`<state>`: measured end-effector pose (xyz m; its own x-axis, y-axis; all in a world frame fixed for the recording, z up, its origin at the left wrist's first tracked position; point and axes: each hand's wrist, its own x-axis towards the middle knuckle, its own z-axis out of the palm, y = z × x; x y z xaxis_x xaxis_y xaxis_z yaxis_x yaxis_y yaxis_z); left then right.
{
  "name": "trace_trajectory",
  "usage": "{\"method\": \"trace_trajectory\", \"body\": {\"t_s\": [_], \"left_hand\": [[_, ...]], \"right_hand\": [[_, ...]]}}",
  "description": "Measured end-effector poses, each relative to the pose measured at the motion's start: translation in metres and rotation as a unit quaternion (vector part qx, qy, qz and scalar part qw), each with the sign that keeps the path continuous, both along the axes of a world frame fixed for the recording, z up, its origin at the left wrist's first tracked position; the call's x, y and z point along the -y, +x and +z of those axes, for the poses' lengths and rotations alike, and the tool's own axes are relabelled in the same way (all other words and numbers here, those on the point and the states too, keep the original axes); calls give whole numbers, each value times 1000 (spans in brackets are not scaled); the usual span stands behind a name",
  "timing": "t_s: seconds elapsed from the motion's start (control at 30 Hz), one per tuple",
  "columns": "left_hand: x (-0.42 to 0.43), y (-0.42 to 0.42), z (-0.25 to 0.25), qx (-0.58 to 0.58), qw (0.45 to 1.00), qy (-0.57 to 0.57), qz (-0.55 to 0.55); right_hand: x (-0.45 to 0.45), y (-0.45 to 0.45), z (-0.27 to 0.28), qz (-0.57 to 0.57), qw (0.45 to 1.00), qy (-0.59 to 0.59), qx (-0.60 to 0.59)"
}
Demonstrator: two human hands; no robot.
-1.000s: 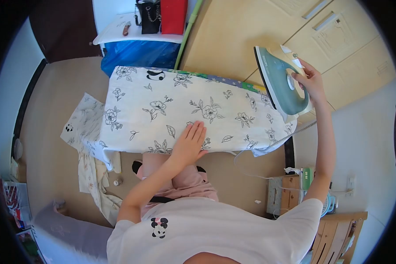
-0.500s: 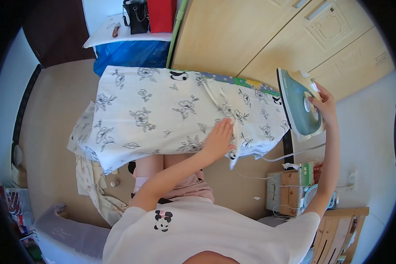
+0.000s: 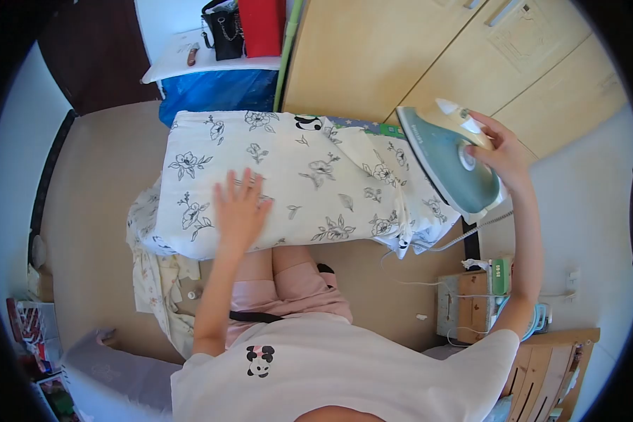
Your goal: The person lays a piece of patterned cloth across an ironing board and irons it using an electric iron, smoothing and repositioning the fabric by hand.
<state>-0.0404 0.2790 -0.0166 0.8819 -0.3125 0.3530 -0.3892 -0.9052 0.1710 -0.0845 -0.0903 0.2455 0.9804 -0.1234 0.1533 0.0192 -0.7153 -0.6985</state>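
White cloth with dark flower prints [image 3: 288,169] lies spread over the ironing board. On its left part rests my left hand [image 3: 240,211], palm down with the fingers spread. My right hand [image 3: 501,151] grips the handle of a teal and cream steam iron [image 3: 446,162] at the board's right end. The iron stands tilted up on its heel side, its soleplate facing left; whether it touches the board I cannot tell. A bunched, folded strip of the cloth [image 3: 403,214] runs down the right part. At the back edge, a patterned board cover [image 3: 362,126] peeks out.
Pale cabinets [image 3: 373,56] stand behind the board. At back left, a white table [image 3: 169,63] carries a black bag [image 3: 223,32] and a red bag [image 3: 262,28]. The iron's cord [image 3: 464,239] trails down right, near wooden boxes [image 3: 471,302]. Cloth [image 3: 165,288] hangs to the floor at left.
My left hand has moved left from the bunched strip onto the flat cloth, fingers now spread. My right hand has brought the iron left, over the board's right end.
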Motion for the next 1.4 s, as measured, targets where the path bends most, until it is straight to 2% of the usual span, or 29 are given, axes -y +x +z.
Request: {"method": "trace_trajectory", "body": {"t_s": [0.1, 0.23, 0.3, 0.37, 0.43, 0.5, 0.57, 0.63, 0.7, 0.77, 0.8, 0.87, 0.93, 1.0, 1.03, 1.07, 1.13, 1.2, 1.23, 1.3, 1.33, 1.4], "left_hand": [[-48, -5, 8, 0, 1000, -15, 12], [-68, -4, 8, 9, 1000, 11, -1], [-68, -3, 8, 18, 999, -43, -1], [-66, -5, 14, 27, 998, -59, 8], [-70, -6, 17, 38, 996, -76, 18], [-74, -5, 16, -35, 997, -61, 27], [-76, -4, 15, -32, 998, -44, 27], [-80, -4, 13, -31, 999, -32, 30], [-77, -5, 11, -11, 999, -10, 30], [-77, -5, 12, -14, 999, -5, 31], [-75, -4, 12, -20, 999, -4, 36], [-74, -5, 11, -16, 999, -4, 34], [-77, -6, 11, -12, 999, 0, 32], [-79, -5, 15, -29, 999, -9, 22], [-79, -4, 17, -29, 999, -11, 15], [-82, -3, 20, -43, 999, -14, 6], [-84, -3, 21, -55, 998, -11, -5], [-83, -4, 23, -62, 998, -6, -3], [-82, -3, 24, -70, 998, -1, 2], [-79, 0, 31, -95, 995, -19, 12], [-76, 0, 35, -123, 991, -36, 24], [-65, 3, 47, -110, 992, -66, 3]], "right_hand": [[-30, 25, -15, 61, 998, 1, -23], [-85, 65, -44, 205, 977, -52, -27], [-112, 87, -61, 233, 968, -92, -32], [-138, 107, -78, 263, 962, -34, -62], [-161, 122, -91, 291, 954, -56, -43], [-174, 135, -110, 310, 948, -65, -18], [-181, 144, -124, 327, 942, -74, 4], [-189, 152, -136, 324, 943, -61, -40], [-190, 155, -142, 327, 944, -31, -33], [-184, 156, -139, 345, 931, -23, -119], [-176, 158, -133, 342, 931, -25, -121], [-146, 161, -121, 313, 933, 88, -156], [-100, 157, -116, 230, 957, 94, -148], [-24, 168, -141, 181, 977, -10, -112], [11, 169, -150, 126, 964, -160, -172], [47, 167, -162, 69, 923, -304, -228], [133, 140, -217, 56, 918, -363, -150], [172, 107, -251, -73, 930, -354, -62], [171, 98, -248, -76, 930, -354, -59], [163, 85, -227, -160, 943, -284, -62], [171, 88, -226, -160, 944, -283, -60], [190, 93, -231, -137, 936, -294, -135]]}}
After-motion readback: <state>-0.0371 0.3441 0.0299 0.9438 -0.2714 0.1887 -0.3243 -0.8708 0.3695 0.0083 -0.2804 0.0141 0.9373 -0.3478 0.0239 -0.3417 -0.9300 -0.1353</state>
